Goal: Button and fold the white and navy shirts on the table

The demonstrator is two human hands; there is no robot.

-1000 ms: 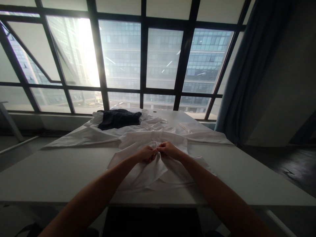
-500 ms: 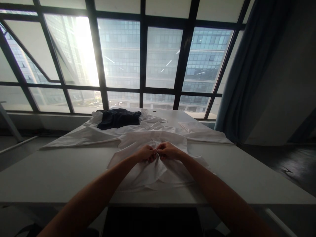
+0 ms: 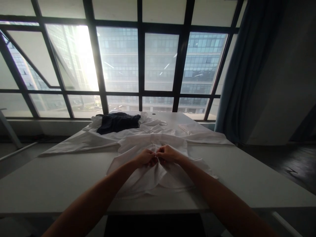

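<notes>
Shirt (image 3: pixel 148 181) spread on surface (image 3: pixel 247 177), long axis toward window (image 3: pixel 118 62), bunched and clamped mid-front in fingers (image 3: pixel 151 153) of left hand (image 3: pixel 145 157) and right hand (image 3: pixel 169 154), side by side, equally near.

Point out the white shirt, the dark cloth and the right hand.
White shirt (image 3: pixel 144 177): head view, on its lower body toward the hem.
Dark cloth (image 3: pixel 118 123): head view, middle of the bundle.
Right hand (image 3: pixel 168 154): head view, middle of the hand.
</notes>
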